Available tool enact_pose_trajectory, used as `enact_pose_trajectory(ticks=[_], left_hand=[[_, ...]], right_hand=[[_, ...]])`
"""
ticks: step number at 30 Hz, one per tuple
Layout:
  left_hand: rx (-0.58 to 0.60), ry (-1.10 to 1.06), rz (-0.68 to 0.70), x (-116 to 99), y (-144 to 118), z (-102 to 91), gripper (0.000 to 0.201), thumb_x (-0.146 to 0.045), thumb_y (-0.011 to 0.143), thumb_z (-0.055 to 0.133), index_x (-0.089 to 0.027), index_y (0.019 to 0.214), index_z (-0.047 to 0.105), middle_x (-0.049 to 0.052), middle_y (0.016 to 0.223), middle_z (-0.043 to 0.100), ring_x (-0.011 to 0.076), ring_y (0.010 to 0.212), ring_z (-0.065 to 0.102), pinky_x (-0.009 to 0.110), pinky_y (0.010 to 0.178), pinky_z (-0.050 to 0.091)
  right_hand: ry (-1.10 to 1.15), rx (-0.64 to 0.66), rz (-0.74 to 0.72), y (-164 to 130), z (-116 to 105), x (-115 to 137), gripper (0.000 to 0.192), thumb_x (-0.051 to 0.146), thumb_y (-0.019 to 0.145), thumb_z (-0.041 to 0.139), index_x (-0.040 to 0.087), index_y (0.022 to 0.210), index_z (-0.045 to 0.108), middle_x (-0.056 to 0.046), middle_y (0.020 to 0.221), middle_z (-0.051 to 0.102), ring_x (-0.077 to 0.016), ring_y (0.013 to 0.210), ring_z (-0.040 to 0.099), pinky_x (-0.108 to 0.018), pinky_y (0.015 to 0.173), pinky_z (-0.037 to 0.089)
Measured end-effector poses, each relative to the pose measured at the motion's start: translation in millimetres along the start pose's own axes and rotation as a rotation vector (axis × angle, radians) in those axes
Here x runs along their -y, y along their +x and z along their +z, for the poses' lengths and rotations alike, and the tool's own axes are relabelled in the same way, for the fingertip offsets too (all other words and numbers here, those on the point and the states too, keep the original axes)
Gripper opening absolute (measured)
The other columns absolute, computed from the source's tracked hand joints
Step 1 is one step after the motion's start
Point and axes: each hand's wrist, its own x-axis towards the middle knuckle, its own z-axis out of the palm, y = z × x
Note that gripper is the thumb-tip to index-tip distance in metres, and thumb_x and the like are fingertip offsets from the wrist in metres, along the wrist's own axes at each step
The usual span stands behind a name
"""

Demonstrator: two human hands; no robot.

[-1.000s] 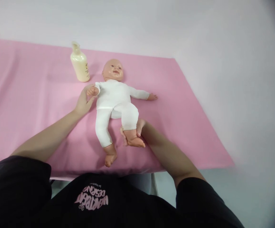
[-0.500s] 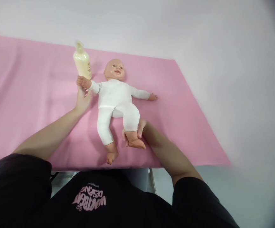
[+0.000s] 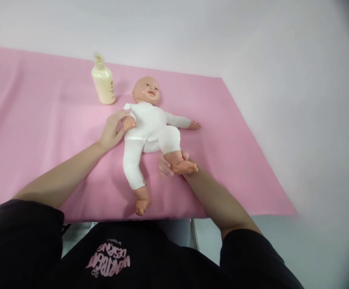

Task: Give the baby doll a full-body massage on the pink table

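Note:
A baby doll [image 3: 148, 120] with a white cloth body lies on its back, head away from me. My left hand [image 3: 113, 129] is closed around the doll's arm [image 3: 129, 123] on the left side, which is folded in against its torso. Behind the doll's leg [image 3: 174, 150] on the right, my right hand [image 3: 166, 164] is wrapped round the lower leg and holds it bent and raised; the leg hides part of my palm. The other leg [image 3: 133, 164] lies stretched toward me, and the other arm [image 3: 178, 120] points out to the right.
A pump bottle [image 3: 104, 84] of pale yellow liquid stands upright beyond my left hand. Everything rests on a pink cloth-covered table [image 3: 228, 160], whose front edge runs just before my black shirt [image 3: 150, 257]. A pale wall [image 3: 174, 32] rises behind.
My left hand has brought the doll's arm from outstretched beside the bottle in to its torso. My right hand has pushed the held leg up and bent it more.

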Motion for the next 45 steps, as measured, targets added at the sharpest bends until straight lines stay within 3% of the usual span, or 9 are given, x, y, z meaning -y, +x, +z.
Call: enact_pose_trajectory(ticks=[3,6,10,17,23,29,32,39,45], left_hand=[[0.141,0.096,0.064,-6,3,-0.5,0.048,-0.06,0.101,0.048,-0.027,0.133,0.063,0.014,0.141,0.065,0.0335,0.142,0.053,0.06,0.12,0.038],[0.223,0.157,0.071,-6,6,0.9,0.044,-0.056,0.103,0.045,-0.027,0.128,0.067,0.013,0.139,0.068,0.034,0.143,0.052,0.061,0.118,0.039],[0.231,0.164,0.069,-7,5,1.6,0.042,-0.054,0.103,0.045,-0.027,0.126,0.068,0.012,0.139,0.067,0.0338,0.143,0.051,0.061,0.118,0.039],[-0.062,-0.012,-0.118,2,2,-0.7,0.057,-0.064,0.098,0.057,-0.021,0.135,0.05,0.014,0.141,0.06,0.0282,0.129,0.058,0.054,0.114,0.045],[-0.433,-0.368,-0.466,51,1,-1.8,0.065,-0.075,0.091,0.062,-0.024,0.124,0.039,0.012,0.142,0.054,0.023,0.128,0.055,0.046,0.107,0.051],[-0.492,-0.461,-0.632,78,-1,-4.8,0.047,-0.065,0.109,0.021,-0.023,0.128,0.031,0.011,0.146,0.055,0.0156,0.123,0.058,0.043,0.105,0.052],[-0.513,-0.384,-0.589,66,1,-5.4,0.053,-0.07,0.106,0.031,-0.025,0.133,0.034,0.011,0.152,0.052,0.0192,0.129,0.058,0.043,0.1,0.055],[-0.238,-0.029,-0.13,7,1,-4.5,0.059,-0.071,0.094,0.059,-0.028,0.134,0.057,0.009,0.135,0.065,0.0286,0.13,0.061,0.051,0.112,0.047],[0.163,0.131,0.08,-16,4,-4.9,0.048,-0.062,0.1,0.051,-0.027,0.127,0.07,0.012,0.127,0.073,0.0318,0.129,0.063,0.058,0.115,0.045]], right_hand=[[0.027,-0.233,-0.243,6,6,7,0.046,0.062,0.084,0.069,0.017,0.092,0.063,-0.003,0.071,0.067,-0.0177,0.067,0.063,-0.032,0.071,0.062],[0.064,-0.58,-0.236,13,14,15,0.04,0.057,0.092,0.055,0.018,0.088,0.058,0.0,0.064,0.058,-0.0156,0.06,0.056,-0.027,0.058,0.057],[0.028,-0.706,-0.168,14,18,15,0.041,0.057,0.095,0.047,0.018,0.087,0.056,0.002,0.061,0.054,-0.0146,0.056,0.052,-0.026,0.056,0.053],[-0.145,-0.27,-0.104,6,20,9,0.05,0.052,0.086,0.07,0.006,0.107,0.067,-0.012,0.089,0.076,-0.02,0.077,0.072,-0.028,0.07,0.058],[-0.249,0.221,0.365,17,24,22,0.049,0.029,0.085,0.082,0.008,0.126,0.065,-0.016,0.115,0.077,-0.0245,0.105,0.075,-0.031,0.092,0.058],[-0.299,0.235,0.485,23,25,22,0.056,0.02,0.075,0.092,0.009,0.124,0.066,-0.015,0.12,0.075,-0.0255,0.119,0.072,-0.03,0.102,0.057],[-0.319,0.234,0.442,23,25,21,0.056,0.018,0.073,0.093,0.009,0.122,0.067,-0.016,0.122,0.075,-0.025,0.12,0.072,-0.03,0.105,0.056],[-0.174,0.185,0.22,7,11,11,0.051,0.035,0.081,0.085,0.01,0.121,0.066,-0.019,0.114,0.077,-0.0287,0.109,0.076,-0.037,0.095,0.061],[-0.073,-0.344,-0.143,-5,4,4,0.052,0.067,0.077,0.073,0.018,0.088,0.061,-0.004,0.069,0.068,-0.0177,0.06,0.063,-0.03,0.061,0.059]])
